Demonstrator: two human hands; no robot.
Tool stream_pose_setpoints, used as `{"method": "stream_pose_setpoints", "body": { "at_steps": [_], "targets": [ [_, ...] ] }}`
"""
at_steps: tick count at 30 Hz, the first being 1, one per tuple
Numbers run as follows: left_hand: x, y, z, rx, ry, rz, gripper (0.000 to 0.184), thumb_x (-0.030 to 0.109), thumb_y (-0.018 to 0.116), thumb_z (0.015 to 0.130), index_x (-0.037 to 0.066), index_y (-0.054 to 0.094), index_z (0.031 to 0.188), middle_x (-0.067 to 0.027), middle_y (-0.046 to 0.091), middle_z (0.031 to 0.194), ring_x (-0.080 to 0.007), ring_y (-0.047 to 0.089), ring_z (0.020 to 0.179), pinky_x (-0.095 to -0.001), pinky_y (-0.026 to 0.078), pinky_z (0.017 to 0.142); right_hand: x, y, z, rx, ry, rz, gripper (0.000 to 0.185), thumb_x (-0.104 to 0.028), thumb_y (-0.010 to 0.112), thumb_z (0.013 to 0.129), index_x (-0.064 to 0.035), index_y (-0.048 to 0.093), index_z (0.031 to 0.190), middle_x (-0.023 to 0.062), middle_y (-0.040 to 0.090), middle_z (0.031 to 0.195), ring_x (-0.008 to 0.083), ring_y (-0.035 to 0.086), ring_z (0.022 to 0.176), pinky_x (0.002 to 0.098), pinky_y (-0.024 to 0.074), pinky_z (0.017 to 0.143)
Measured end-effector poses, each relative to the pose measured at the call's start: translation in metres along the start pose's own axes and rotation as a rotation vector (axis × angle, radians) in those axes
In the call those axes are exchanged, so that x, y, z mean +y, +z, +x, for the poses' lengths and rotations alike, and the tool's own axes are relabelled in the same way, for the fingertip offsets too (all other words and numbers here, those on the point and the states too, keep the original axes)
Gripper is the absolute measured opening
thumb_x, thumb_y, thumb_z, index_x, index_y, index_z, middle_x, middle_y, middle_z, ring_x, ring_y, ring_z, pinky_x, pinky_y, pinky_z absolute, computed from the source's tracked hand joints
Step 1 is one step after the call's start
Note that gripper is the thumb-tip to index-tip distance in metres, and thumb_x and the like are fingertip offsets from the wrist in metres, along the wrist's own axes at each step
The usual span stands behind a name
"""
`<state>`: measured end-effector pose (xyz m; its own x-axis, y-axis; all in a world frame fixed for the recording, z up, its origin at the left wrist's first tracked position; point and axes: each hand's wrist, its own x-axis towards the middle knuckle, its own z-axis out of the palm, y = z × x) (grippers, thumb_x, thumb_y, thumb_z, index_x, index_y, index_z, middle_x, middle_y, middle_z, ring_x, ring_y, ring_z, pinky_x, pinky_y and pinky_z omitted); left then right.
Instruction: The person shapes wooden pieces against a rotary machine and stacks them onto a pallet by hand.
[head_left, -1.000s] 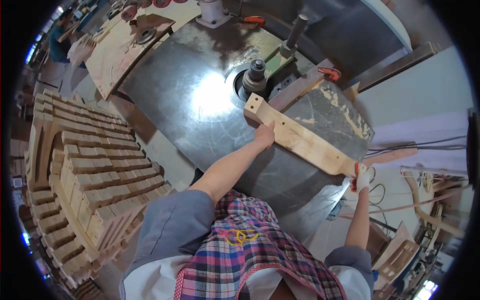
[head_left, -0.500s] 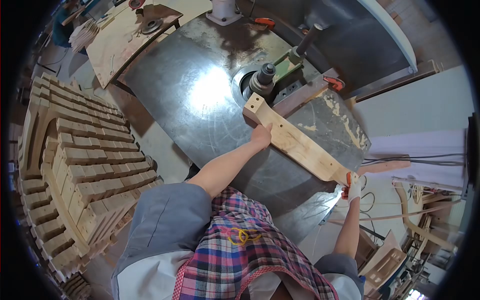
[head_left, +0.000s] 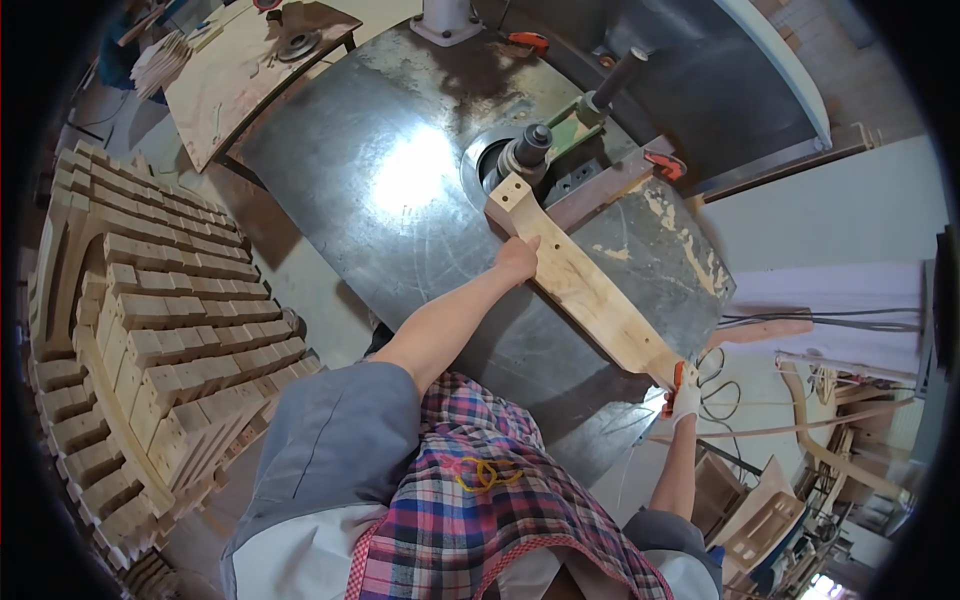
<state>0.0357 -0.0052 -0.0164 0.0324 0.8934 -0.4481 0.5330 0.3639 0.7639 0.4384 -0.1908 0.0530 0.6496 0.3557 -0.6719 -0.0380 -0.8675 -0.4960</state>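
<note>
A pale, shaped wooden board (head_left: pixel 598 298) with small drilled holes lies at a slant over the dark metal machine table (head_left: pixel 350 250). Its far block-like end is right beside the upright spindle (head_left: pixel 528 156), and I cannot tell whether they touch. My left hand (head_left: pixel 517 260) is closed around the board's near edge, close to that far end, with the thumb on top. At the opposite end, beyond the table's right edge, my right hand (head_left: pixel 682 394) grips the board's tip. It wears a white glove with orange-red fingertips.
Stacked wooden parts (head_left: pixel 170 330) stand on the left. A straight wooden fence (head_left: pixel 605 187) crosses behind the spindle, with a red-orange clamp (head_left: pixel 665 165) at its end. Another orange clamp (head_left: pixel 528 42) sits at the back. Cables (head_left: pixel 820 322) hang to the right.
The board's near end has swung left and slightly toward my body, along with my right hand. Its far end stays beside the spindle, and my left hand has shifted slightly up and left.
</note>
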Motion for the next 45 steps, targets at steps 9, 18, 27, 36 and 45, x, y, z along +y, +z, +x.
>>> {"method": "stream_pose_setpoints", "body": {
  "at_steps": [9, 18, 27, 36, 45],
  "targets": [
    [-0.002, -0.022, 0.001, -0.028, -0.100, -0.054, 0.049, 0.038, 0.040, 0.096, -0.003, 0.058, 0.076, -0.0142, 0.054, 0.055, -0.0261, 0.048, 0.039, -0.0364, 0.042, 0.043, 0.000, 0.009, -0.010, -0.188, -0.134, 0.090, 0.048, -0.057, 0.059, 0.083, -0.0089, 0.060, 0.083, 0.0054, 0.053, 0.056, 0.0189, 0.051, 0.038, 0.0292, 0.0369, 0.033],
    [-0.009, -0.067, 0.016, 0.030, -0.217, -0.119, 0.059, 0.043, 0.040, 0.095, -0.008, 0.058, 0.070, -0.0164, 0.056, 0.058, -0.0281, 0.050, 0.042, -0.0368, 0.044, 0.046, -0.026, 0.049, -0.045, -0.191, -0.139, -0.052, 0.049, -0.053, 0.056, 0.087, -0.0040, 0.061, 0.087, 0.0066, 0.053, 0.056, 0.0187, 0.050, 0.037, 0.0290, 0.0373, 0.034],
    [-0.027, -0.122, 0.043, 0.077, -0.198, -0.087, 0.060, 0.043, 0.041, 0.094, -0.010, 0.060, 0.074, -0.0186, 0.058, 0.062, -0.0305, 0.052, 0.045, -0.0386, 0.045, 0.051, -0.063, 0.103, -0.103, -0.130, -0.134, -0.430, 0.062, -0.057, 0.045, 0.089, 0.0026, 0.060, 0.079, 0.0106, 0.053, 0.055, 0.0223, 0.048, 0.036, 0.0327, 0.0361, 0.035],
    [-0.045, -0.184, 0.082, 0.036, -0.170, -0.022, 0.061, 0.044, 0.040, 0.094, -0.009, 0.060, 0.072, -0.0177, 0.057, 0.061, -0.0286, 0.050, 0.044, -0.0375, 0.045, 0.050, -0.079, 0.161, -0.145, -0.105, -0.157, -0.575, 0.070, -0.060, 0.039, 0.089, 0.0057, 0.061, 0.080, 0.0133, 0.055, 0.057, 0.0261, 0.050, 0.038, 0.0352, 0.0389, 0.039],
    [-0.057, -0.246, 0.128, 0.060, -0.121, 0.032, 0.062, 0.046, 0.040, 0.094, -0.007, 0.060, 0.070, -0.0170, 0.056, 0.060, -0.0260, 0.049, 0.045, -0.0361, 0.044, 0.048, -0.084, 0.217, -0.147, -0.086, -0.531, -1.025, 0.076, -0.060, 0.026, 0.092, 0.0055, 0.063, 0.097, 0.0197, 0.067, 0.086, 0.0386, 0.064, 0.073, 0.0424, 0.0490, 0.067]
  ]
}}
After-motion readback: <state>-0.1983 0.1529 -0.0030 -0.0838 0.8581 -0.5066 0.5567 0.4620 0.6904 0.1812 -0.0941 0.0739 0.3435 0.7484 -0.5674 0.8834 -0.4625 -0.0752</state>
